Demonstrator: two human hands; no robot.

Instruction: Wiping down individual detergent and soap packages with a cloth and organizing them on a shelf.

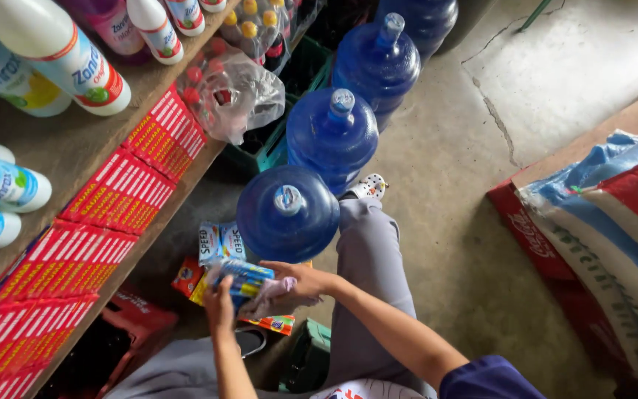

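Both hands grip a bundle of sachet packets (239, 277), long axis running across between left hand (221, 301) and right hand (298, 283).

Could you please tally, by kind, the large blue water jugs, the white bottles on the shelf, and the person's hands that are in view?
Large blue water jugs: 4 (nearest, next, third, farthest, cut off by the frame)
White bottles on the shelf: about 10, several cropped (one at)
Hands: 2, left hand and right hand, both on small packets
Total: about 16
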